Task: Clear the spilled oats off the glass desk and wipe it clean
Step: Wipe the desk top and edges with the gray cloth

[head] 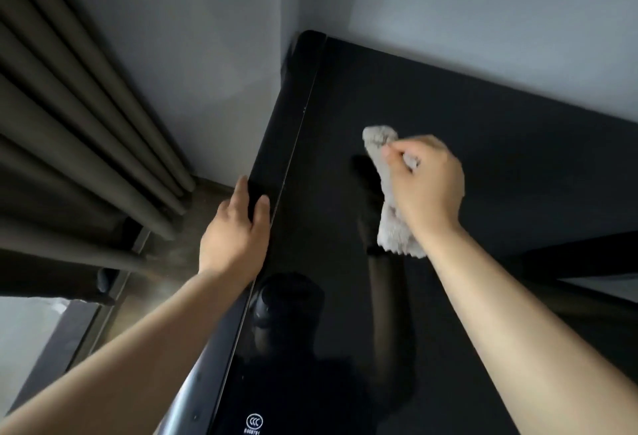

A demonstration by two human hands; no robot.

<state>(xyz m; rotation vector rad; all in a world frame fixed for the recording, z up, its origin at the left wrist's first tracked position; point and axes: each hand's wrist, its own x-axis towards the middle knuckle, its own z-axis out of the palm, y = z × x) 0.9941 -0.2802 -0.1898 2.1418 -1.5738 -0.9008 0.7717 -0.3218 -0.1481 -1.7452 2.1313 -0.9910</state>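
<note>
The black glass desk (345,314) fills the middle and right of the head view, its surface glossy and reflecting my arms. My right hand (426,181) is closed around a crumpled light grey-beige cloth (393,224), which hangs down and touches the glass near the desk's far left part. My left hand (238,231) rests flat against the desk's left edge, fingers together and extended, holding nothing. No oats are visible on the glass in this view.
The desk's far corner (310,37) butts against grey walls. Dark pleated curtains (69,124) hang at the left, above a window sill. A dark frame piece (569,255) lies at the desk's right side. A small white certification mark (252,422) sits near the front edge.
</note>
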